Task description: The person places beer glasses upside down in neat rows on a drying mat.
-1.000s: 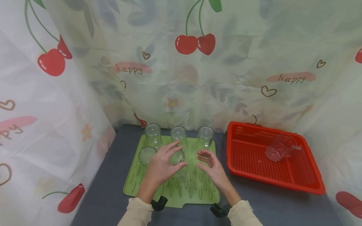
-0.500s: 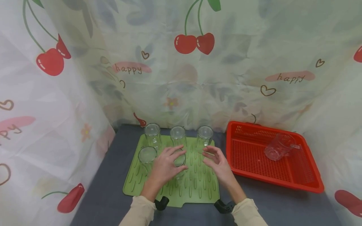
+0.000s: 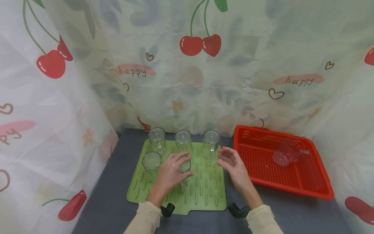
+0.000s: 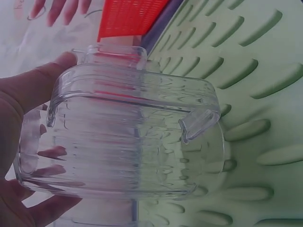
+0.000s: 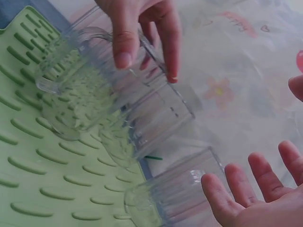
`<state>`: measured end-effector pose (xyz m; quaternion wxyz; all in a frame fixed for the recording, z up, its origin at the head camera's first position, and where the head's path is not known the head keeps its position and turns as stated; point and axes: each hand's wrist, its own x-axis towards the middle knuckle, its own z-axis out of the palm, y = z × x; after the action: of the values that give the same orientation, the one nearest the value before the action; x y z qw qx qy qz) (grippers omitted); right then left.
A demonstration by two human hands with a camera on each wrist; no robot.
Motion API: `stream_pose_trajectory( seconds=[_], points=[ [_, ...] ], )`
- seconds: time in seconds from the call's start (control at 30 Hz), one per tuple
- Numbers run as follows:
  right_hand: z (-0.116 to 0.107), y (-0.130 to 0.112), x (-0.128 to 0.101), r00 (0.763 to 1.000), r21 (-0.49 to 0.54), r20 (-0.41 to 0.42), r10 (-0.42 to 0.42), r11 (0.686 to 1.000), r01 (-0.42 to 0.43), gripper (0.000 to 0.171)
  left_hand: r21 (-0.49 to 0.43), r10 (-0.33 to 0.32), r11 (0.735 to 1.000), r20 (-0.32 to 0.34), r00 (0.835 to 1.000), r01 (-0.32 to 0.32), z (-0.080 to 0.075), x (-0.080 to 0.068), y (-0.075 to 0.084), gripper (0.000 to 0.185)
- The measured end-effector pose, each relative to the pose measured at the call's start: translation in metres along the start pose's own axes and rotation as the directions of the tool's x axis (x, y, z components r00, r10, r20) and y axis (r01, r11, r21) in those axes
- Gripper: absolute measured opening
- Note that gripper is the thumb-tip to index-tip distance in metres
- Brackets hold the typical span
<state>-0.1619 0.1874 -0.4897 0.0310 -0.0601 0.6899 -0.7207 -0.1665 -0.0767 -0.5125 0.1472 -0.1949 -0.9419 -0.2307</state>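
My left hand (image 3: 172, 172) grips a clear glass mug (image 4: 132, 142) by its upturned base, thumb on one side and fingers on the other. This mug stands mouth down, close over the green ridged mat (image 3: 201, 191), its handle toward the left wrist camera. To the right, my right hand (image 3: 236, 169) hovers at the mat's edge with fingers loosely bent and nothing between them. Near its fingertips is an upturned mug (image 3: 211, 139) in the back row. Another upturned mug (image 3: 152, 161) stands left of my left hand.
Two more upturned mugs, one at the back left (image 3: 157, 138) and one at the back middle (image 3: 183, 140), stand on the mat. A red plastic basket (image 3: 283, 188) on the right holds a clear mug (image 3: 287, 152) lying on its side. A patterned curtain (image 3: 190, 91) closes off the back.
My right hand has moved right, away from the held mug toward the basket. My left hand and its mug have come slightly nearer to me, then stayed almost still.
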Motion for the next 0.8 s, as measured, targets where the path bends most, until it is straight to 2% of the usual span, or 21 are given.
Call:
stream_pose_trajectory(
  seconds=[0.2, 0.37, 0.6, 0.8],
  points=[
    [-0.008, -0.007, 0.002, 1.000, -0.010, 0.008, -0.020, 1.000, 0.020, 0.061, -0.065, -0.092, 0.993, 0.044, 0.995, 0.095, 0.004, 0.001, 0.001, 0.064],
    [-0.020, -0.014, 0.002, 0.999, -0.063, 0.011, -0.043, 0.997, 0.044, 0.058, -0.094, -0.133, 0.986, 0.082, 0.988, 0.141, 0.007, 0.002, 0.004, 0.061],
    [-0.044, -0.032, 0.002, 0.998, -0.171, -0.017, -0.060, 0.984, 0.056, 0.059, -0.099, -0.140, 0.984, 0.103, 0.985, 0.150, 0.006, 0.002, 0.003, 0.059],
    [-0.061, -0.044, 0.003, 0.996, -0.329, -0.058, -0.075, 0.943, 0.052, 0.061, -0.095, -0.135, 0.985, 0.118, 0.984, 0.147, 0.005, 0.003, 0.002, 0.058]
  ],
)
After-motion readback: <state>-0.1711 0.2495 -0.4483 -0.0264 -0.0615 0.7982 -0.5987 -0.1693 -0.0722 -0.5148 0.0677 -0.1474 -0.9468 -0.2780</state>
